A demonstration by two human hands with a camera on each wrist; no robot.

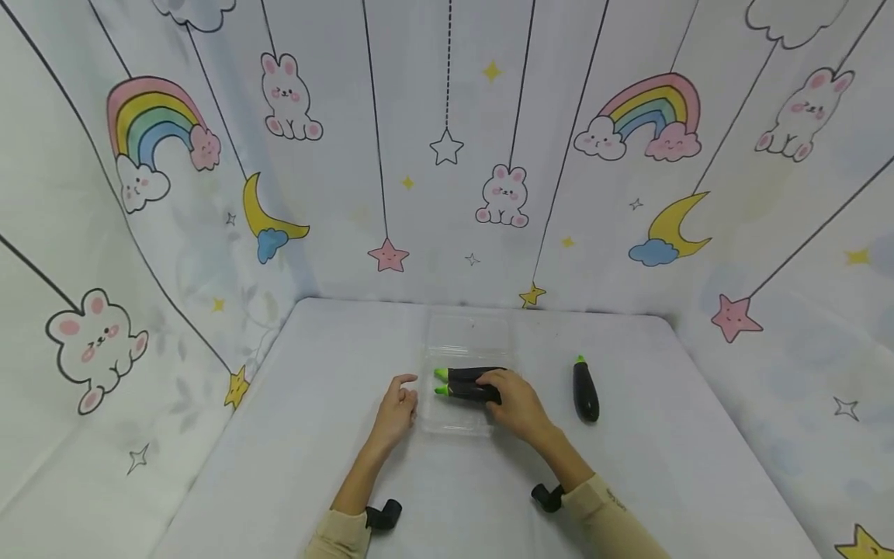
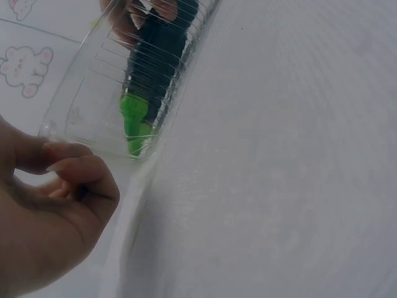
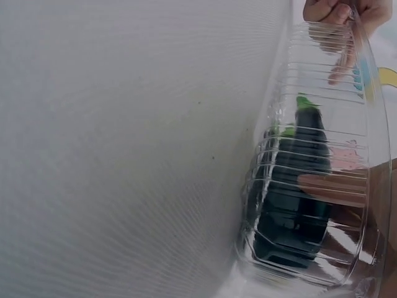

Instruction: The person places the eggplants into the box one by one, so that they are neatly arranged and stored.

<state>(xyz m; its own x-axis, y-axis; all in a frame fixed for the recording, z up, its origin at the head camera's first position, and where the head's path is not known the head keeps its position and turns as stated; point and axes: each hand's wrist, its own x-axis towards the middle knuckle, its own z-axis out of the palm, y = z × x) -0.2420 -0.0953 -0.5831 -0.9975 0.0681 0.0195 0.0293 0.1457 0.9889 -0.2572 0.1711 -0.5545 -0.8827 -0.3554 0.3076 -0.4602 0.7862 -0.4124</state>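
Note:
A clear plastic clamshell box [image 1: 454, 425] lies with its lid [image 1: 468, 332] folded back behind it. Inside are two toy eggplants with bright green stems pointing left, the far eggplant [image 1: 461, 374] and the near eggplant [image 1: 464, 390] side by side. My right hand [image 1: 520, 407] reaches in over the box's right wall and grips the near eggplant by its thick end. At the left wall, my left hand [image 1: 396, 411] pinches the rim between thumb and finger, as the left wrist view shows at the box corner [image 2: 53, 129].
A third toy eggplant [image 1: 585, 390] lies on the white-covered table [image 1: 335, 349], right of the box. A patterned curtain [image 1: 447, 217] with bunnies, stars and rainbows rises behind the table and along both sides. Each wrist wears a small black camera.

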